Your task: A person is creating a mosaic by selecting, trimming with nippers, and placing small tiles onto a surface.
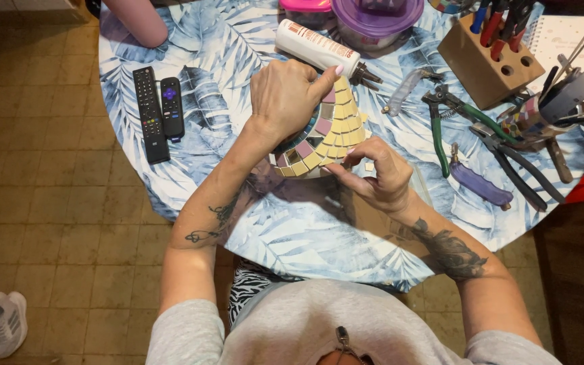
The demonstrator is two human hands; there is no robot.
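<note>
Nearest the camera, the right hand rests on the table, its fingers curled and pinched together against the near right edge of the mosaic piece; whether a small tile sits between the fingertips cannot be told. Just beyond, the left hand lies over the top of the mosaic piece, fingers bent down around its far and left side and the thumb pressed on its upper edge, gripping it.

The mosaic piece is a curved, fan-like shape covered in small square tiles, mostly pale yellow on the right, with rows of pink, grey and dark teal on the left (the left part is hidden under the hand). It sits near the middle of the round table, on a blue leaf-print cloth.

Near the piece on the right lie green-handled pliers and a purple-handled tool, with black-handled pliers beyond them, so that side is crowded. On the left, two remote controls lie side by side, well apart from the hands, with bare cloth between. The near edge of the table, in front of the hands, is bare cloth too.

Farther off, a white glue bottle lies just past the left hand, a purple-lidded bowl behind it, and a wooden tool block at the far right. Another person's arm rests at the far left rim.
</note>
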